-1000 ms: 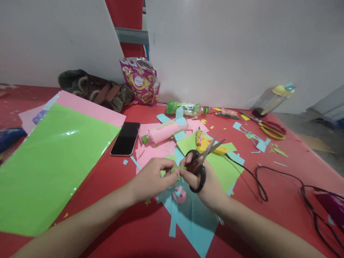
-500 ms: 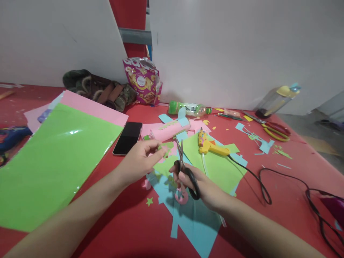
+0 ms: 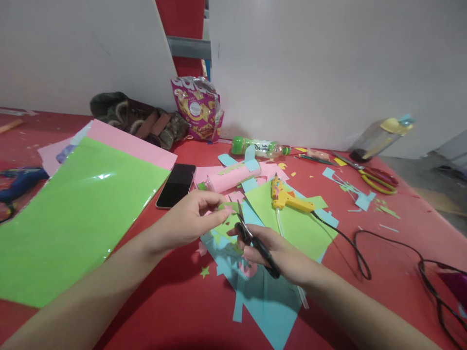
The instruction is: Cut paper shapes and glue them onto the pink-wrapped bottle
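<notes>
While the scissors are closing on paper at centre frame, the scene is reading like this:

Step in hand: judging by the pose, a small shape is being trimmed out of a green scrap, and the cut is only partly made.

Left hand: the left hand is pinching the green scrap between thumb and fingertips, holding it up just above the table.

Right hand: the right hand is curling round the black handles of the scissors, fingers through the loops; the blades are pointing up-left to the scrap, looking nearly together, though how far apart they stand is too small to tell.

Scrap's place: it is sitting at centre frame, between the two hands, touching the blade tips.

Under the hands: blue paper and a green sheet are lying with small cut bits around them.

Nearby: a yellow glue gun is resting just right of centre, a phone left of centre, a pink roll above the hands.

Next move calls for: probably turning the scrap with the left fingers so the blades can be following the outline, keeping fingertips out of the cut.
</notes>
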{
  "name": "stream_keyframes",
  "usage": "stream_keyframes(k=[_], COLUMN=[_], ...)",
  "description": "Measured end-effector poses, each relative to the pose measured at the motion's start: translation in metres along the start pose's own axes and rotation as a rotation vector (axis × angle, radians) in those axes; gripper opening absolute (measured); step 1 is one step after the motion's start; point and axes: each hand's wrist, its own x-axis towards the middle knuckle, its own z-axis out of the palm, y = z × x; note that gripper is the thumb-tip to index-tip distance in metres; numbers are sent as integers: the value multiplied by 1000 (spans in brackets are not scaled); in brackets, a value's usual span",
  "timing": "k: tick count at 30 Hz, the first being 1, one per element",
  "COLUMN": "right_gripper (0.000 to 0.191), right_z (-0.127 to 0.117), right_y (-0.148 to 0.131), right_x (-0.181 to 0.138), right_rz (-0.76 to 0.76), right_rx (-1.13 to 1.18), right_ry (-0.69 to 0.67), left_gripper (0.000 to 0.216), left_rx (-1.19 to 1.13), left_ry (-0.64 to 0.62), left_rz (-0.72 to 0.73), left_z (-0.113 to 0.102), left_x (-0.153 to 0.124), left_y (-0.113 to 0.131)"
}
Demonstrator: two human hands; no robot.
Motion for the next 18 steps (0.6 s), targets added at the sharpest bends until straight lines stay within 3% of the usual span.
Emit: stream_keyframes(k=[18], right_gripper=[40], right_z=[-2], right_y=[-7], right_x=[-2], right_rz=[-36], right_rx=[-134], right_ry=[-10], left_gripper=[20], left_rx=[-187], left_ry=[-51], left_rz=[3], left_z=[1], left_x=[-3], left_y=[5])
